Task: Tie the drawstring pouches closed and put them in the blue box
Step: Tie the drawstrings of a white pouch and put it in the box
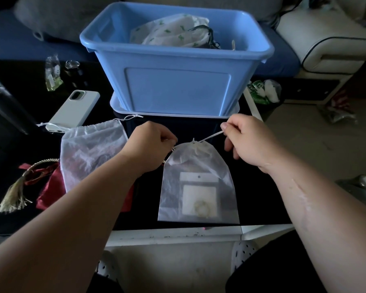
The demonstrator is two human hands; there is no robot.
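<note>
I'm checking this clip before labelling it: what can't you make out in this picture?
All in the head view.
Left end of the drawstring on the front pouch: hidden under curled fingers of the left hand; the right hand pinches the other end.
Floor of the blue box: hidden by its front wall, so the pouch count is unknown.
Part of the red pouch: covered by the sheer pouch and left forearm.

A blue rectangular plastic box (pixel 178 89) stands at the back of the black glossy desk (pixel 260 199), with a white leaf-printed fabric pouch (pixel 169 30) in it. Before the box lies a small translucent white drawstring pouch (pixel 199 187). Left of it a larger translucent white drawstring pouch (pixel 93 153) overlaps a red satin tasselled pouch (pixel 49 187); behind those lies a white slab-shaped phone (pixel 74 108).
</note>
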